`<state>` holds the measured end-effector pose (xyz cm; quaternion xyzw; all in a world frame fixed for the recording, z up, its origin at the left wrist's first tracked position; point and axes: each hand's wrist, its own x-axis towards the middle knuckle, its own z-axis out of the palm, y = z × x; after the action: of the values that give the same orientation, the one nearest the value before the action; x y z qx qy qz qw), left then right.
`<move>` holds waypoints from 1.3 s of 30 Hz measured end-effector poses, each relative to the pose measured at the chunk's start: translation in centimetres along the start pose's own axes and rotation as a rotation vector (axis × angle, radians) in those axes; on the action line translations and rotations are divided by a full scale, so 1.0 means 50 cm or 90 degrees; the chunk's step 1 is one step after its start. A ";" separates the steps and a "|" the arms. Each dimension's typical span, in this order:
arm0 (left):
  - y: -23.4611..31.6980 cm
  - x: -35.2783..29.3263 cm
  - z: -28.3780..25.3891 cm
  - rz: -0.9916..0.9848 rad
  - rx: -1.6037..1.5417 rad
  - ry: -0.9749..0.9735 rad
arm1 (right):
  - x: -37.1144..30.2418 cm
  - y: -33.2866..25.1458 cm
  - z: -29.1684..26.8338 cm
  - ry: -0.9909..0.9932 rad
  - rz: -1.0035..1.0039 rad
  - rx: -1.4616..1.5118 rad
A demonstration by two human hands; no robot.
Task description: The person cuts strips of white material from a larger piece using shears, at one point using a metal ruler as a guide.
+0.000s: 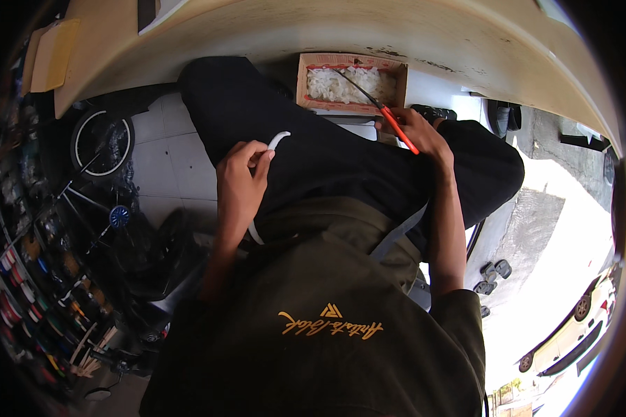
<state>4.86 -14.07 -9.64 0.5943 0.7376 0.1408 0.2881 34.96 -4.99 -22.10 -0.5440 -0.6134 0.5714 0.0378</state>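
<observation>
My left hand [245, 174] is closed, thumb and fingers pinching a thin white bendy strip [279, 137]. The strip's curved upper end sticks out past the fingertips above my dark trousers, and a lower length of white shows beside my wrist. In my right hand [421, 131] is a slim tool [394, 125] with a red-orange handle and a long, dark, tapering tip. That tip points up and left over an open cardboard box [303, 83] holding a pile of white shreds [341, 86]. Whether the tool has one blade or two I cannot tell.
A large tan curved panel [257, 35] spans the far side. On the left are a wheel [103, 142] and crowded shelves [31, 278] of small goods. To the right, slippers [492, 274] lie on the ground and a white car [570, 326] stands outside.
</observation>
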 end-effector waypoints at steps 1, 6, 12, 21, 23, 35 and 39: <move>0.004 0.022 0.004 0.021 -0.086 -0.003 | -0.003 -0.019 -0.012 -0.041 0.030 -0.013; -0.012 0.196 0.129 -0.191 -0.453 -0.333 | 0.025 0.048 0.000 -0.039 0.063 -0.013; -0.043 0.335 0.302 -0.195 -0.290 -0.426 | 0.031 0.080 0.002 0.010 0.147 -0.034; -0.057 0.391 0.386 -0.122 -0.230 -0.331 | 0.042 0.100 0.004 -0.061 0.202 0.083; -0.067 0.404 0.394 -0.138 -0.242 -0.335 | 0.044 0.098 0.002 -0.075 0.218 0.073; -0.102 0.420 0.432 -0.138 -0.316 -0.295 | 0.052 0.101 0.012 -0.110 0.215 0.047; -0.088 0.415 0.429 -0.161 -0.348 -0.398 | 0.062 0.070 0.009 -0.100 0.192 0.087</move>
<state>11.41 1.78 -34.44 0.4151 0.6174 0.1077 0.6595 35.57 -3.95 -26.62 -0.5799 -0.4854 0.6516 -0.0596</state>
